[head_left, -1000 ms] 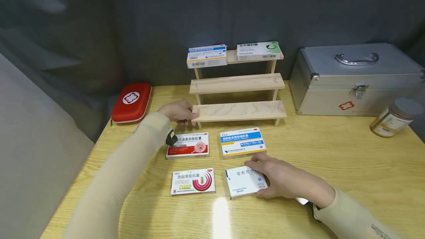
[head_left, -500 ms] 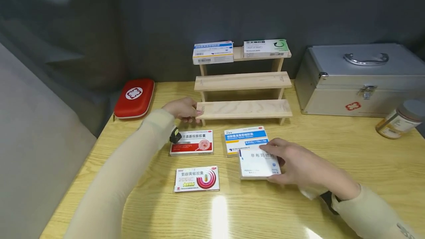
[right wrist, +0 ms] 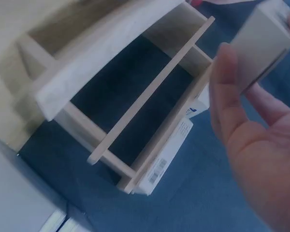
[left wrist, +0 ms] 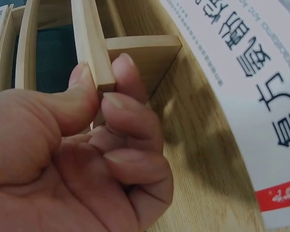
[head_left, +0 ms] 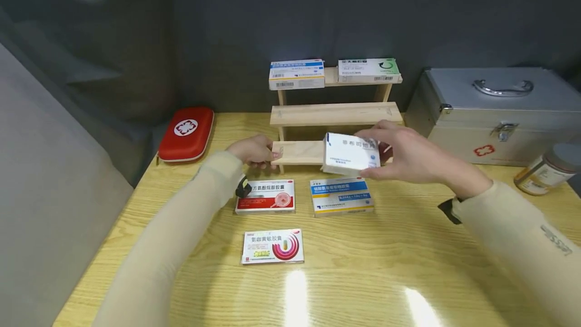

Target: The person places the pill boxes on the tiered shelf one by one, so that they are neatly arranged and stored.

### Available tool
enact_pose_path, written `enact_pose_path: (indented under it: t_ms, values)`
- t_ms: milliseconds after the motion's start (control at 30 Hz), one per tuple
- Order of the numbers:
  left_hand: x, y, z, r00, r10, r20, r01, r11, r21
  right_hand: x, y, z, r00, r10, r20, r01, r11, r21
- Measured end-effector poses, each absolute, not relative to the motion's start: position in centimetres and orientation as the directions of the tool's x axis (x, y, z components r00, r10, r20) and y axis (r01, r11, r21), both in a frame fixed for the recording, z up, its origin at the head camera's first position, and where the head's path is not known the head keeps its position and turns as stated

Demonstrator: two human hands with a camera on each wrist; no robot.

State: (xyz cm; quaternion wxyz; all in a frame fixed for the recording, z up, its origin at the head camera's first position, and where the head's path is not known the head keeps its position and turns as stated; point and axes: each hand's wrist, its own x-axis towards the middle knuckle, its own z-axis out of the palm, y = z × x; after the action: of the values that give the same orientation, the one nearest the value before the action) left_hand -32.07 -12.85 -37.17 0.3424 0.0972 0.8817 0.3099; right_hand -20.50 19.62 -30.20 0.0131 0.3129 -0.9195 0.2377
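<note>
In the head view, my right hand (head_left: 410,155) holds a white medicine box (head_left: 348,154) by its right end, in front of the three-tier wooden display rack (head_left: 336,113). The box overlaps the lowest shelf in this view. From the right wrist, the same medicine box (right wrist: 261,46) shows between thumb and fingers, tilted. My left hand (head_left: 255,150) stays at the rack's lower left corner. In the left wrist view its thumb and fingers pinch the end of a shelf board (left wrist: 92,43). On the top tier lie a blue-and-white medicine box (head_left: 297,74) and a green-and-white one (head_left: 368,70).
On the table lie a red-and-white medicine box (head_left: 265,197), a blue-striped box (head_left: 342,197) and a box with pink arcs (head_left: 272,246). A red first-aid case (head_left: 187,135) is at left; an aluminium case (head_left: 495,115) and a bottle (head_left: 546,170) stand at right.
My right hand has lifted the white medicine box off the table and carried it forward, past the blue-striped box, to the lowest shelf. My left hand keeps its grip on the rack.
</note>
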Motion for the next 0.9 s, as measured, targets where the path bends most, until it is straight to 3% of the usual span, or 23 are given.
enact_pose_path:
  t_ms: [300,700,900]
  values:
    - [-31.8,-13.0,-37.1,-0.754,0.387,-0.531,-0.03,0.787,0.616,-26.6,15.7,-28.5,-0.888,-0.441,0.134,-0.45,0.767,-0.457]
    - [-31.8,-13.2,-37.8,-0.769,0.399,-0.5,-0.006,0.777,0.629,-31.9,11.6,-30.3,-0.904,-0.423,0.062,-0.406,0.805,-0.432]
    - [-31.9,-13.4,-37.8,-0.764,0.416,-0.494,0.004,0.768,0.64,-33.0,10.6,-31.4,-0.91,-0.413,0.017,-0.37,0.795,-0.48]
